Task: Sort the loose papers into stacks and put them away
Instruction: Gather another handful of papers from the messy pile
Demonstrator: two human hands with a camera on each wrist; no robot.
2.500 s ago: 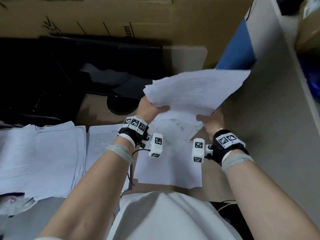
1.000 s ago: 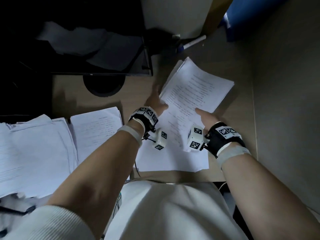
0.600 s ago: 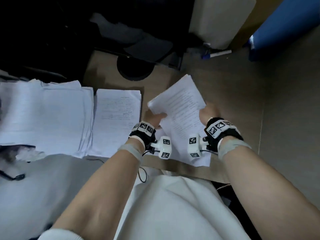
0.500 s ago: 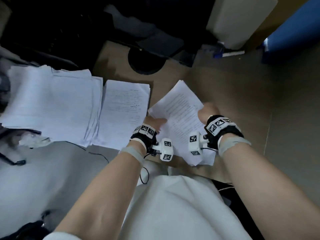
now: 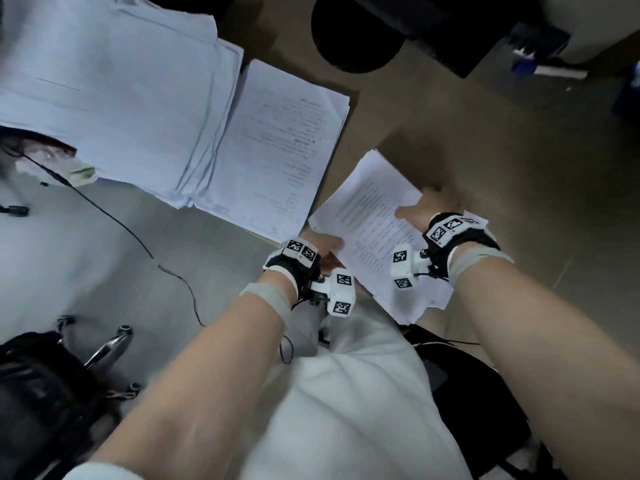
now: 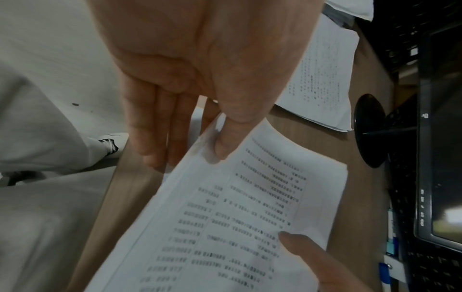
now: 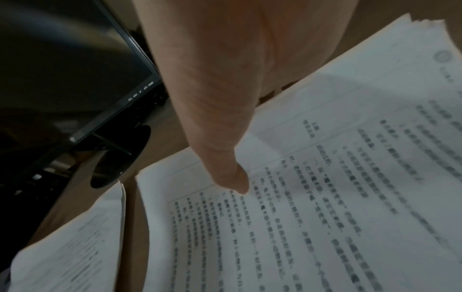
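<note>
Head view shows us holding a thin sheaf of white printed papers (image 5: 372,223) above the brown desk (image 5: 485,140) — left hand (image 5: 320,242) and right hand (image 5: 427,207) pinching opposite edges — its long axis running away from us, the white stacks (image 5: 277,143) leftward, nearer our left hand.

A brown wood-grain tabletop (image 5: 460,140) fills the right of the head view, dimly lit, with soft shadows across it. At its far edge stands a dark monitor (image 6: 440,158) on a round black base (image 5: 356,32). A black keyboard (image 6: 410,207) lies under the screen's edge. Left of the tabletop the floor (image 5: 86,265) is pale grey, crossed by a thin black cable (image 5: 138,237). A chair's chrome legs (image 5: 107,348) show at lower left.
</note>
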